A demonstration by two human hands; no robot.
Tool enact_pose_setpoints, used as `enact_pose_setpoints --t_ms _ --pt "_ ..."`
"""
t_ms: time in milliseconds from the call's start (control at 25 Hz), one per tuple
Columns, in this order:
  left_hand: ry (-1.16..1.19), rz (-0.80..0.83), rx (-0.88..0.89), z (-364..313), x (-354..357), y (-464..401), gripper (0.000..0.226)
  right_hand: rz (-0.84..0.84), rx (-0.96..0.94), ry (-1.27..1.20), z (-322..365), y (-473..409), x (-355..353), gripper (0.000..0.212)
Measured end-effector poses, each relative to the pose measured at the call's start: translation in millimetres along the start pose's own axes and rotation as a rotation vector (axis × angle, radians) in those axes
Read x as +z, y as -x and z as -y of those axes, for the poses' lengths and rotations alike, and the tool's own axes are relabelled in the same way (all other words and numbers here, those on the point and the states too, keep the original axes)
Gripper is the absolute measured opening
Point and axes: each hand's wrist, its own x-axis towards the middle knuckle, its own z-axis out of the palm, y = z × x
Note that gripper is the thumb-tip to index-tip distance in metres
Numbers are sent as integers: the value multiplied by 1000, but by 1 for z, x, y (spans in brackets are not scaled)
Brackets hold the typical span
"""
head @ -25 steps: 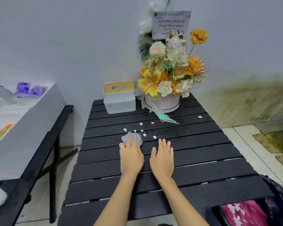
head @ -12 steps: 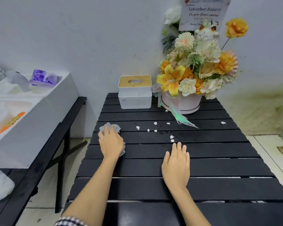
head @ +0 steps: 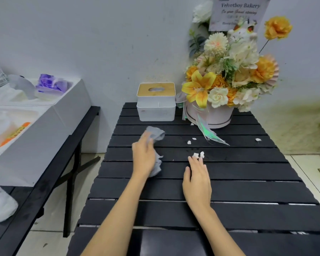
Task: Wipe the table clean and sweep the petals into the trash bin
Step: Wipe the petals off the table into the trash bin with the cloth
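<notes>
Left hand (head: pixel 144 157) presses a soft, crumpled grey cloth (head: pixel 155 134) flat to the table (head: pixel 238 189), fingers spread over it rather than clenched; cloth bunches out ahead of the fingertips and trails under the palm, hand blurred. Right hand (head: pixel 197 179) lies flat and open on the slats, holding nothing, fingertips touching two small white petals (head: pixel 198 154). More petals, ragged white scraps: a pair (head: pixel 191 140) near the table's middle, one (head: pixel 258 139) toward the right edge, one tiny one (head: pixel 192 124) by the flower box base. Table is matte black, made of long horizontal slats with thin gaps. At the back, a white plastic tissue box (head: pixel 156 108) with a wood-look lid and oval slot, just beside a round pale pink flower box (head: pixel 210 115) packed with orange, yellow and cream blooms; an iridescent feather-like ribbon (head: pixel 209 133) hangs from it onto the slats, between the petals. A printed card (head: pixel 238 12) stands above the bouquet. Left, apart from the table, a black bench (head: pixel 50 174) carries white foam boxes (head: pixel 44 122) with bagged items. Wall is plain white, stained greenish lower right; floor is pale tile. Trash bin not in view.
</notes>
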Motion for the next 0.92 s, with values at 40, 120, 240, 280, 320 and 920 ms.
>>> enact_pose_setpoints --t_ms 40,120,240,280,320,920 --pt "-57 -91 -42 17 -21 -10 24 -17 -48 -21 7 -1 5 38" --pt "-215 -146 -169 49 -47 -29 25 14 -120 -28 18 0 19 40" --pt "-615 -29 -167 74 -30 -55 26 79 -172 107 19 -2 35 45" --pt "-673 -21 -117 81 -20 -70 27 73 -204 189 18 -5 38 48" --pt "-688 -31 -89 84 -13 -85 29 46 -228 251 17 -8 42 51" --pt "-169 54 0 59 1 -54 26 182 -136 25 26 -14 31 57"
